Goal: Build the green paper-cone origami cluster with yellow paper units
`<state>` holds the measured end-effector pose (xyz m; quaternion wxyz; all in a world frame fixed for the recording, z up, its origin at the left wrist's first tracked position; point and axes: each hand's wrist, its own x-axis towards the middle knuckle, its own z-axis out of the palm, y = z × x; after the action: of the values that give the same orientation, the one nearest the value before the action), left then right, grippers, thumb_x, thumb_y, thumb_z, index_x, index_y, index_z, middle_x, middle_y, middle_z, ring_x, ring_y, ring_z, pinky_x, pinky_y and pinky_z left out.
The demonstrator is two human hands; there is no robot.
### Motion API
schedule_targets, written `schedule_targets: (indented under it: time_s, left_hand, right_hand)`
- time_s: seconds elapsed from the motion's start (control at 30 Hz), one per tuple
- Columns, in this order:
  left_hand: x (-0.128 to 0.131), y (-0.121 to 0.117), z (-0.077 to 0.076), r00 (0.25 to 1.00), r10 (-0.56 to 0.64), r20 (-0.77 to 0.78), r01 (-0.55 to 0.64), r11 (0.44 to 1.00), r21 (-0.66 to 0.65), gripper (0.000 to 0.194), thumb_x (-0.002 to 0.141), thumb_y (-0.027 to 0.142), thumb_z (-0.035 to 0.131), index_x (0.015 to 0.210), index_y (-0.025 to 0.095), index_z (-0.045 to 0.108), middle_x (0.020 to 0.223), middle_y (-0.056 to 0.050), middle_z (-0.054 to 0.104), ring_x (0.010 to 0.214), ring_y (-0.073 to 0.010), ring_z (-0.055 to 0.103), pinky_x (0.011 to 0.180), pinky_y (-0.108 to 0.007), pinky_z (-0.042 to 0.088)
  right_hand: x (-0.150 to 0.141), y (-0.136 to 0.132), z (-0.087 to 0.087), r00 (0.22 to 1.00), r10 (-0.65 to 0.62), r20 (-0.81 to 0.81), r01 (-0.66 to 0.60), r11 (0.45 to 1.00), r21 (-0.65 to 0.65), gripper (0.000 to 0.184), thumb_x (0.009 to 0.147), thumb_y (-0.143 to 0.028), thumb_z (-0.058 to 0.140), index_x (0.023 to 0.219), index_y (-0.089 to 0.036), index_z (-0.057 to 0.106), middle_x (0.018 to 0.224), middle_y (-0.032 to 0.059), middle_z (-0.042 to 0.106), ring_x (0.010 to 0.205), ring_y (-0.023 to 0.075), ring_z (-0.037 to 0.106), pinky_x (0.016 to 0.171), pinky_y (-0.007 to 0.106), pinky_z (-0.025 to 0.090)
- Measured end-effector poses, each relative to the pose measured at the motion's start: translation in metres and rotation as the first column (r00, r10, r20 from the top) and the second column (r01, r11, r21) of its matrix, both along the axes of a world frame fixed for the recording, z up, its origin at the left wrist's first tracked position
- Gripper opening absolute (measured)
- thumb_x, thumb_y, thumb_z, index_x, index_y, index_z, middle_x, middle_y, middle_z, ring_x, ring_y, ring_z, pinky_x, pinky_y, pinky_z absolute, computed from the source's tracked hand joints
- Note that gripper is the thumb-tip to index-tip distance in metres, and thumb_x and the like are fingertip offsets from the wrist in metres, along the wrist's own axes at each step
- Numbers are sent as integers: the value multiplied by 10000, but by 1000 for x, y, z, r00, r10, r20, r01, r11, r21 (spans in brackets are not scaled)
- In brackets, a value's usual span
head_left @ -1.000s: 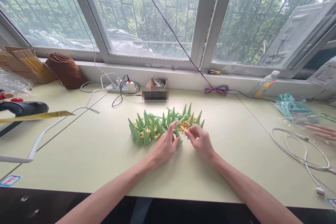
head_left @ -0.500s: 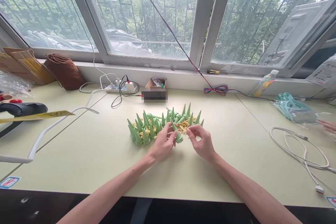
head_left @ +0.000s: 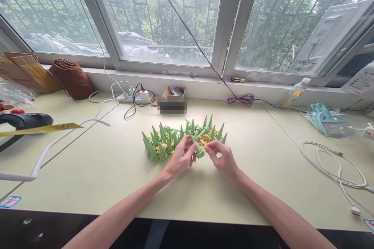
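My left hand (head_left: 181, 157) is closed around a green plastic cone spike (head_left: 198, 151), which tilts with its wide capped end toward my right hand. My right hand (head_left: 223, 158) is pinched just right of that end, on what looks like a small tan piece, mostly covered by the fingertips. Beyond both hands lies a heap of loose tan pieces (head_left: 206, 137). Several more green cone spikes (head_left: 154, 151) stand upright with points up on the left, with other tan pieces among them. A few green spikes (head_left: 221, 132) stand at the right of the heap.
A small open cardboard box (head_left: 174, 93) and a power strip (head_left: 137, 95) sit along the window side. To the right are a coiled white cable (head_left: 330, 163), a bag of teal plastic items (head_left: 324, 120) and a bottle (head_left: 296, 92). Part of another person's hand shows at the right edge.
My left hand has tipped the green spike from nearly upright to slanted, its capped end now toward my right hand. My right hand stays pinched close by. The other person's hand has drawn away rightward.
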<state>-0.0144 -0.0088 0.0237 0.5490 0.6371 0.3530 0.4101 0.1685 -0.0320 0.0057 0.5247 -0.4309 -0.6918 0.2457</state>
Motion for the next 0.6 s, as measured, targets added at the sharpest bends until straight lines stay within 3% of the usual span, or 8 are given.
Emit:
schedule_targets:
  time_s: [0.6]
  left_hand:
    - [0, -2, 0, 999, -12, -44, 13, 1000, 18, 312, 953, 490, 528, 1042, 202, 445, 883, -20, 596, 471, -59, 499, 395, -190, 397]
  right_hand:
    - [2, 2, -1, 998, 57, 15, -55, 995, -79, 190, 971, -349, 526, 871, -193, 570, 738, 19, 607, 623, 146, 582, 558, 273, 484]
